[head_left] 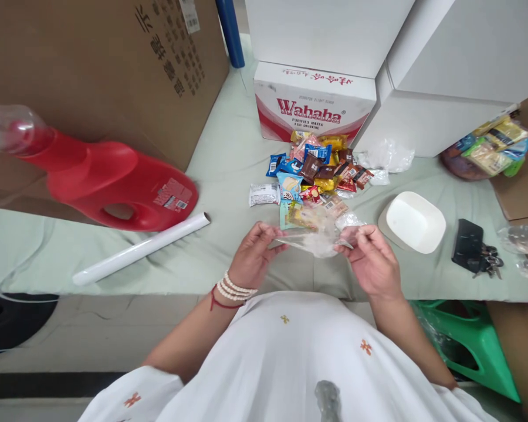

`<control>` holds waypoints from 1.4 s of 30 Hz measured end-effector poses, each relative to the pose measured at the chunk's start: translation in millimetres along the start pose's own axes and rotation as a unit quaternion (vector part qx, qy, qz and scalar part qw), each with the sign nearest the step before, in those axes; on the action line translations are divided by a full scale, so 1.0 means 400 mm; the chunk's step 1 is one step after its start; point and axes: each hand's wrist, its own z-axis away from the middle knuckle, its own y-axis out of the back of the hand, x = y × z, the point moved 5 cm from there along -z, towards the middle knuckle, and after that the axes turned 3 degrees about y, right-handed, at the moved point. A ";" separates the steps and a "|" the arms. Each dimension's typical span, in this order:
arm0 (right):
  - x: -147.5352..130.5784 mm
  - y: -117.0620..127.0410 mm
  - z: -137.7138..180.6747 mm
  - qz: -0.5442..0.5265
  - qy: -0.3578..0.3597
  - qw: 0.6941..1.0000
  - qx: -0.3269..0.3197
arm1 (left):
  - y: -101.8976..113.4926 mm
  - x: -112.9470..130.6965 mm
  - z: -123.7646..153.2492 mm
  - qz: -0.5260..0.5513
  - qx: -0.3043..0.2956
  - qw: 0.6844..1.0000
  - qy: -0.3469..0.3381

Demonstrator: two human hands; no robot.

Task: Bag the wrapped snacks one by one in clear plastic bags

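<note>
Between my hands a clear plastic bag (319, 241) is stretched near the table's front edge. My left hand (256, 251), with beaded bracelets at the wrist, pinches one side of it. The other side is pinched by my right hand (372, 258). Just behind the bag lies a heap of small wrapped snacks (312, 170) in blue, brown, yellow and red packaging. To the right of my right hand stands a white plastic bowl (412, 223); its visible inside holds nothing. Crumpled clear plastic (387, 157) lies beside the heap.
A red detergent jug (118, 184) and a white roll (141, 249) are at left, before a large cardboard box (114, 70). Behind the snacks stands a Wahaha carton (312, 105). At right are a black case with keys (475, 249), a bowl of snacks (488, 149) and a green stool (475, 346).
</note>
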 end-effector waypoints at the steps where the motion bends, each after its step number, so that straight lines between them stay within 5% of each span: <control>1: 0.002 0.015 0.004 -0.040 -0.032 0.999 0.021 | 0.015 0.002 0.007 0.023 0.009 1.000 0.015; 9: 0.082 0.095 -0.022 -0.218 -0.163 0.961 0.055 | 0.143 0.034 -0.014 0.016 0.092 0.995 0.019; 12: 0.152 0.094 -0.041 -0.229 -0.187 0.951 0.091 | 0.201 0.032 -0.016 -0.046 0.204 0.978 0.001; 14: 0.192 0.084 -0.045 -0.223 -0.196 0.949 0.108 | 0.218 0.001 0.003 -0.091 0.229 0.969 0.026; 18: 0.232 0.058 -0.035 -0.220 -0.190 0.951 0.103 | 0.171 -0.128 0.040 -0.159 0.130 0.968 0.147; 23: 0.235 0.042 -0.022 -0.195 -0.201 0.959 0.052 | 0.064 -0.230 -0.019 -0.176 0.093 0.970 0.137; 27: 0.190 0.097 -0.054 -0.202 -0.166 0.963 0.070 | 0.035 -0.221 -0.042 -0.143 0.049 0.980 0.126; 33: 0.107 0.214 -0.035 -0.064 -0.046 0.973 0.219 | 0.058 -0.170 0.035 -0.087 -0.022 0.987 0.133; 38: 0.198 0.112 0.075 0.122 -0.081 0.976 0.158 | 0.015 -0.187 0.061 -0.070 -0.056 0.989 0.114; 42: 0.282 0.036 0.079 0.045 -0.170 0.979 0.108 | 0.025 -0.195 0.063 -0.032 -0.059 0.991 0.115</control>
